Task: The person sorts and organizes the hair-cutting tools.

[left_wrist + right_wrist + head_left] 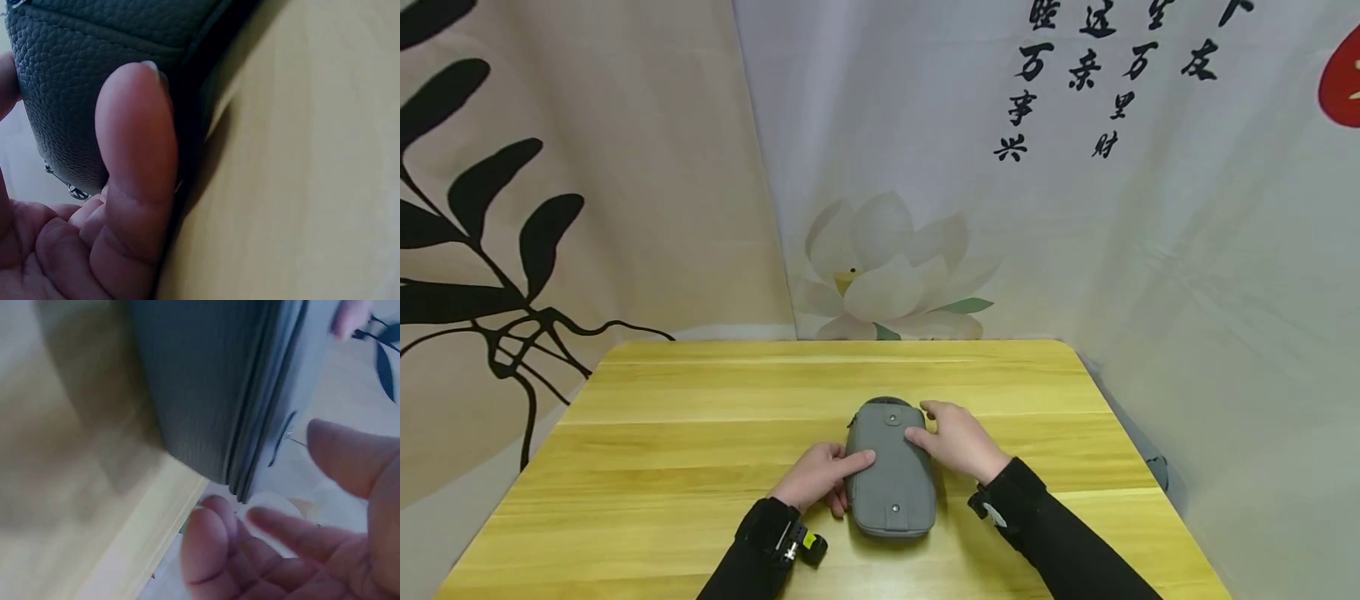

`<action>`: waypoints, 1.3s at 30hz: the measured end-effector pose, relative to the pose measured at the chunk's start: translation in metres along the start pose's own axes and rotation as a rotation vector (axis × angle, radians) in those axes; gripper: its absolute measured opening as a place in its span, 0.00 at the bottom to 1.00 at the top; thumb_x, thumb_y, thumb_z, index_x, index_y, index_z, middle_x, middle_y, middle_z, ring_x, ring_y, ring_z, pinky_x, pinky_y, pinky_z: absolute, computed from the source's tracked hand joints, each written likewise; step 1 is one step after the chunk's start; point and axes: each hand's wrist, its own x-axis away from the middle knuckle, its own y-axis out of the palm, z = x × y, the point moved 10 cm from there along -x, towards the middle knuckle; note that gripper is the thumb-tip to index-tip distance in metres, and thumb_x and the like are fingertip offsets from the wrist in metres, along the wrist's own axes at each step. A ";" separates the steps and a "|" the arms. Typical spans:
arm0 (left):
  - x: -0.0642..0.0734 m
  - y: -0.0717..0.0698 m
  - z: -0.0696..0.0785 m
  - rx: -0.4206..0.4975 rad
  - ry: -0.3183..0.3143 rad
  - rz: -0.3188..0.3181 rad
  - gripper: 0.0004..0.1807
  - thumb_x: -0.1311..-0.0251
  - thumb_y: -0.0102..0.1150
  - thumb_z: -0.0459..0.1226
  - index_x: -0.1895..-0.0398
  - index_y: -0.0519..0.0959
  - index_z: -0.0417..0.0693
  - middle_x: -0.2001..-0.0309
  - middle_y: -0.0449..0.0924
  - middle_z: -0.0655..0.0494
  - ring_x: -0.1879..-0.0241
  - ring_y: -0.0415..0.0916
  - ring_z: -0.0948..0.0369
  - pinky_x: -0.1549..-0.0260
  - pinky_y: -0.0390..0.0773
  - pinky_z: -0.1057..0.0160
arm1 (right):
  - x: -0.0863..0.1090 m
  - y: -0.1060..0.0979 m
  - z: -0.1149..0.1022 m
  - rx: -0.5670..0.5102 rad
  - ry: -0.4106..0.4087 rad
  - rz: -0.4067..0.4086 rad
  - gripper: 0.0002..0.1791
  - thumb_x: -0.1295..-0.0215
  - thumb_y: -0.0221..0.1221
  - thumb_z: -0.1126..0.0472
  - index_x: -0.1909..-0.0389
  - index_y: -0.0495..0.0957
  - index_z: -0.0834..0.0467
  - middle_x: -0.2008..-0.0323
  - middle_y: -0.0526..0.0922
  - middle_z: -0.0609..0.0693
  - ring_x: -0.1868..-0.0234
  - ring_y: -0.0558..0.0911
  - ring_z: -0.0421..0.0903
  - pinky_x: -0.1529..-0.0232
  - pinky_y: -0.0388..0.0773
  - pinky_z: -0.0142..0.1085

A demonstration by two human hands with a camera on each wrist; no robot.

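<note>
A grey zip pouch [891, 479] of pebbled leather is at the middle of the near half of the table, with two studded tabs on its visible face. My left hand [823, 477] grips its left side, thumb lying over the face and the other fingers partly hidden beside it. In the left wrist view that thumb [137, 144] presses the grained leather, and a small metal zip pull [78, 192] shows below. Around the pouch's upper right corner my right hand [962, 440] hovers, thumb and fingers spread apart. The right wrist view shows gaps between those fingers [206, 544] and the pouch's layered edge.
The yellow wood-grain table [700, 417] extends around the pouch on all sides. Behind it hangs a pale cloth backdrop [910, 100] with a lotus print and dark characters. Black leaf shapes [482, 183] are printed on the left cloth.
</note>
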 end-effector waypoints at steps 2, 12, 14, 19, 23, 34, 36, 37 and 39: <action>0.000 -0.001 -0.001 0.001 -0.003 0.002 0.30 0.30 0.65 0.60 0.56 0.80 0.38 0.80 0.81 0.53 0.86 0.78 0.61 0.83 0.84 0.62 | -0.015 0.002 -0.010 0.069 -0.066 -0.001 0.31 0.24 0.66 0.48 0.30 0.77 0.64 0.36 0.84 0.63 0.33 0.82 0.61 0.34 0.82 0.56; 0.000 -0.002 -0.003 0.012 -0.007 -0.008 0.31 0.31 0.65 0.61 0.55 0.80 0.38 0.80 0.82 0.54 0.86 0.78 0.62 0.82 0.84 0.64 | -0.060 0.028 -0.077 0.334 -0.380 -0.097 0.23 0.25 0.66 0.45 0.39 0.87 0.57 0.45 0.91 0.54 0.43 0.89 0.54 0.41 0.87 0.48; 0.000 -0.002 -0.003 0.013 -0.003 -0.008 0.30 0.30 0.65 0.60 0.56 0.80 0.39 0.80 0.81 0.55 0.86 0.78 0.62 0.82 0.83 0.64 | -0.064 0.036 -0.088 0.383 -0.394 -0.136 0.23 0.26 0.66 0.43 0.41 0.88 0.54 0.47 0.92 0.50 0.44 0.89 0.50 0.45 0.88 0.43; -0.001 -0.002 -0.004 0.020 0.008 -0.012 0.26 0.30 0.66 0.58 0.58 0.79 0.41 0.82 0.80 0.56 0.86 0.78 0.63 0.83 0.83 0.65 | -0.074 0.054 -0.109 0.566 -0.334 -0.223 0.18 0.30 0.69 0.41 0.72 0.89 0.49 0.76 0.83 0.40 0.73 0.80 0.40 0.74 0.74 0.31; -0.002 -0.001 -0.004 0.011 0.024 -0.008 0.29 0.32 0.68 0.57 0.51 0.79 0.38 0.81 0.79 0.54 0.86 0.78 0.63 0.83 0.82 0.65 | -0.074 0.063 -0.123 0.749 -0.278 -0.233 0.26 0.32 0.69 0.42 0.85 0.73 0.48 0.84 0.67 0.42 0.78 0.68 0.42 0.78 0.63 0.35; -0.006 0.002 -0.005 0.043 0.045 0.014 0.21 0.32 0.68 0.49 0.54 0.83 0.38 0.82 0.76 0.54 0.86 0.76 0.62 0.85 0.81 0.65 | -0.067 0.089 -0.146 1.032 -0.418 -0.166 0.15 0.22 0.61 0.52 0.72 0.85 0.48 0.76 0.80 0.42 0.74 0.76 0.40 0.69 0.81 0.33; -0.005 0.001 -0.005 0.034 0.042 0.014 0.21 0.32 0.68 0.51 0.56 0.84 0.39 0.83 0.76 0.54 0.87 0.76 0.62 0.85 0.81 0.65 | -0.066 0.090 -0.146 1.040 -0.455 -0.142 0.13 0.22 0.60 0.53 0.69 0.86 0.48 0.72 0.85 0.42 0.70 0.81 0.40 0.65 0.83 0.33; -0.005 0.001 -0.005 0.027 0.040 0.012 0.22 0.31 0.68 0.52 0.57 0.84 0.39 0.84 0.76 0.54 0.87 0.76 0.62 0.85 0.81 0.65 | -0.066 0.090 -0.146 1.044 -0.469 -0.127 0.12 0.21 0.60 0.53 0.67 0.85 0.49 0.71 0.86 0.43 0.69 0.83 0.41 0.64 0.84 0.33; -0.006 0.001 -0.005 0.016 0.039 0.009 0.23 0.31 0.68 0.54 0.59 0.84 0.40 0.84 0.76 0.54 0.87 0.76 0.63 0.85 0.81 0.65 | -0.066 0.089 -0.146 1.035 -0.478 -0.108 0.10 0.22 0.59 0.52 0.64 0.84 0.50 0.69 0.87 0.44 0.67 0.84 0.42 0.63 0.85 0.33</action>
